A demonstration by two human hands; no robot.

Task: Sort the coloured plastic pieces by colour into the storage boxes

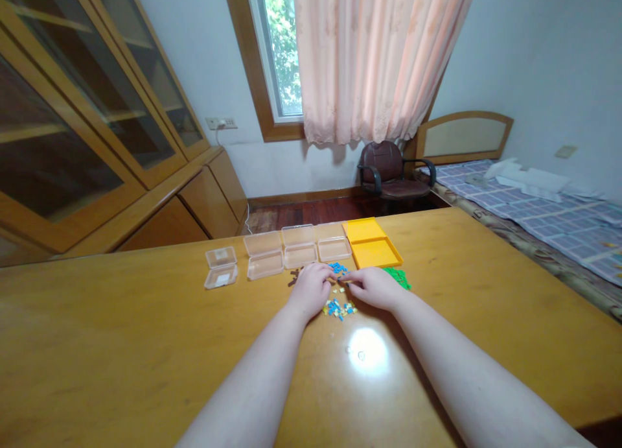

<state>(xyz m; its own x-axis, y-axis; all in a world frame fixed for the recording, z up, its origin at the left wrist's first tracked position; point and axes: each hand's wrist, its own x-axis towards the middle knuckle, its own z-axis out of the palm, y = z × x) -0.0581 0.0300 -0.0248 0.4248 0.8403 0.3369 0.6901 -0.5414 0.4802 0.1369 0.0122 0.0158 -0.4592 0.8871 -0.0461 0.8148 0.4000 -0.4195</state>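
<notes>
My left hand and my right hand lie side by side on the wooden table, fingertips almost meeting over a scatter of tiny pieces. Both have their fingers curled in a pinch; what they hold is too small to make out. Blue and yellow pieces lie just in front of my hands, more blue pieces just behind them. Green pieces sit to the right of my right hand, and a few brown pieces to the left of my left hand.
A row of open clear plastic boxes stands behind my hands, with a smaller clear box at its left end and an open yellow box at its right. Past the table are a chair, a bed and a glass-fronted cabinet.
</notes>
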